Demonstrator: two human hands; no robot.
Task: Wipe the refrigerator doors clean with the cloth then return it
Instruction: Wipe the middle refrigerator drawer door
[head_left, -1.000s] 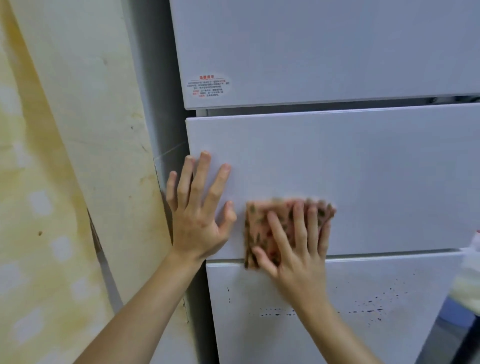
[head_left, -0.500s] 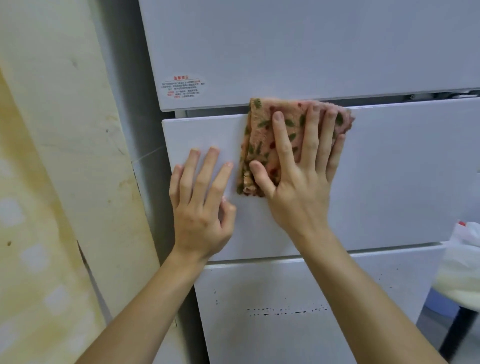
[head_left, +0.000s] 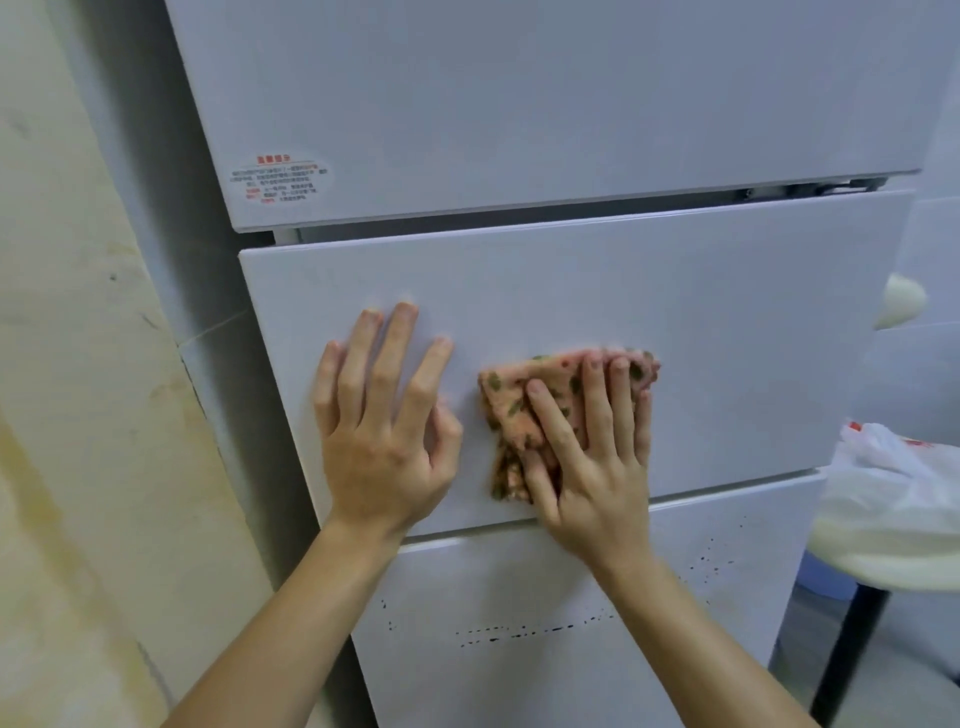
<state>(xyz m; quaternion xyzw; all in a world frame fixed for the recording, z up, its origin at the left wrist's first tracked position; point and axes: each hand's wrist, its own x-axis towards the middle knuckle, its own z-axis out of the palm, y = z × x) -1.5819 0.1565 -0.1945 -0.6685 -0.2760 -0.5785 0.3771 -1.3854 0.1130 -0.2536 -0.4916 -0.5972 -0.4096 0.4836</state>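
Note:
A white refrigerator fills the view, with an upper door, a middle door and a lower door. My right hand presses a folded pink cloth with green spots flat against the lower half of the middle door. My left hand lies flat beside it on the same door, fingers spread, holding nothing. The lower door carries a line of small dark specks. A red-and-black sticker sits at the upper door's bottom left corner.
A yellowish stained wall runs close along the refrigerator's left side. On the right, a white plastic bag rests on a table with a dark leg. A pale round object shows at the refrigerator's right edge.
My right hand has slid the cloth down from the middle door's top edge to near its bottom edge. The left hand has stayed flat on the door.

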